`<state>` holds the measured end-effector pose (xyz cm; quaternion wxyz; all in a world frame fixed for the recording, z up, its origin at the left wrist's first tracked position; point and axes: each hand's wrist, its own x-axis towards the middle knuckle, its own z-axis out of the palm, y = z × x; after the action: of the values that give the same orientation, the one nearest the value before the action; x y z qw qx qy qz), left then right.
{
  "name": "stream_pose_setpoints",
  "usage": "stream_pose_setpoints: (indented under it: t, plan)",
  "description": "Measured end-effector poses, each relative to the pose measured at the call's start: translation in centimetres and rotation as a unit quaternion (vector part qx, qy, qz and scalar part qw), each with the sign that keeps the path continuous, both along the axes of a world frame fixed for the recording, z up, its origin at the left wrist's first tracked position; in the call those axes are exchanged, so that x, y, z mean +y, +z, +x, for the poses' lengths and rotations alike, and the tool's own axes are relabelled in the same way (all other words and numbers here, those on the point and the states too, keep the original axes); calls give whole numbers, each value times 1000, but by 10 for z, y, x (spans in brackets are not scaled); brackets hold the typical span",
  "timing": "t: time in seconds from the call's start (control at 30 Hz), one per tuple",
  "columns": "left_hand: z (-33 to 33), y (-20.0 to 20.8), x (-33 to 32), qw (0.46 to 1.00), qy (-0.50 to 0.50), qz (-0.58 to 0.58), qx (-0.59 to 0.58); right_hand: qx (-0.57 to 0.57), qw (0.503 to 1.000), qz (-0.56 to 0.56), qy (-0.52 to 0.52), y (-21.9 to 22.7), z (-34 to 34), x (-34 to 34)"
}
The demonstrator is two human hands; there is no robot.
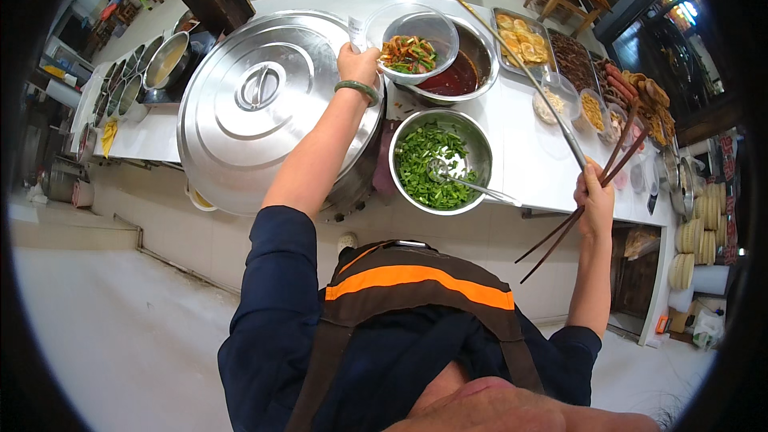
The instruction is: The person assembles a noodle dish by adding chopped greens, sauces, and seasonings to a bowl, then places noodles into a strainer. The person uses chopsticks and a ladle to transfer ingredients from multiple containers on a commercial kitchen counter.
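My left hand [359, 64] grips the rim of a clear plastic bowl [448, 42] holding chopped greens and reddish strips. It is held partly over a steel bowl [484, 84] of dark red sauce. In my right hand [594, 202] are a long-handled ladle [552, 104] and a pair of long dark chopsticks [560, 230], crossing each other at the fist. The ladle's yellowish head points up and away, past the counter's far edge. Nearer to me, between the hands, stands a steel bowl of chopped green vegetables [428, 148] with a metal spoon [476, 186] resting in it.
A large lidded steel pot [240, 144] fills the left of the white counter [518, 168]. Trays of fried eggs [524, 40] and dark meat [572, 64] sit at the far right, beside small topping tubs [590, 112]. Several pots [168, 60] stand far left; steamer baskets [692, 240] are stacked at right.
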<state>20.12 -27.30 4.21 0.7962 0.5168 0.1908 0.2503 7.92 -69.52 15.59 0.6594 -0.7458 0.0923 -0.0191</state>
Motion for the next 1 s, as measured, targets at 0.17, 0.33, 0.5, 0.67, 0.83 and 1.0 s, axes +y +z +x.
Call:
stream_pose_setpoints:
  t: [0.17,0.33,0.5,0.67,0.83,1.0]
  plan:
    - [-18,7,5,1000,7,-10,-10,-63,997,-47,-10,-14,34,-24]
    - [-66,24,5,999,5,-36,-32,-126,974,-188,27,-45,76,-30]
    - [-143,34,14,999,-13,-46,-22,-191,918,-342,65,-75,113,-16]
    - [-229,35,19,998,26,-48,41,-237,842,-471,110,-98,145,-7]
    - [-297,26,27,990,119,-55,46,-256,809,-504,161,-115,170,2]
    - [-356,9,58,984,161,-63,35,-174,693,-688,127,-85,157,7]
